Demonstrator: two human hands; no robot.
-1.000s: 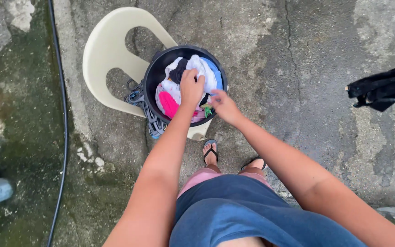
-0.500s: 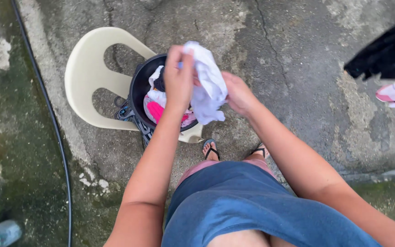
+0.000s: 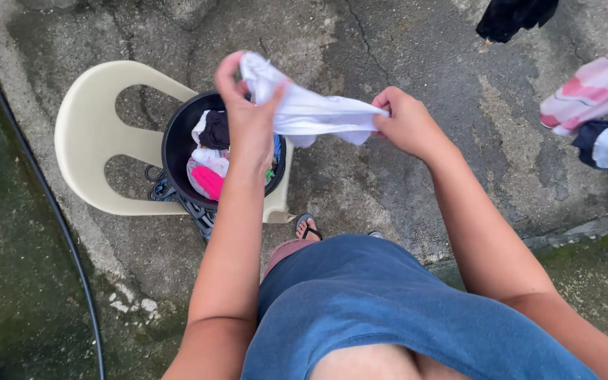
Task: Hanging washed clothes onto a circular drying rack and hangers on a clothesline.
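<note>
i see my left hand (image 3: 248, 116) and right hand (image 3: 406, 123) both pinching a white cloth garment (image 3: 311, 109), stretched between them above the ground. at seven o'clock of it sits a black round plastic basin (image 3: 177, 151) of mixed clothes on a cream plastic chair (image 3: 96, 134). farther, at two o'clock, hangs a pink striped cloth (image 3: 592, 88).
</note>
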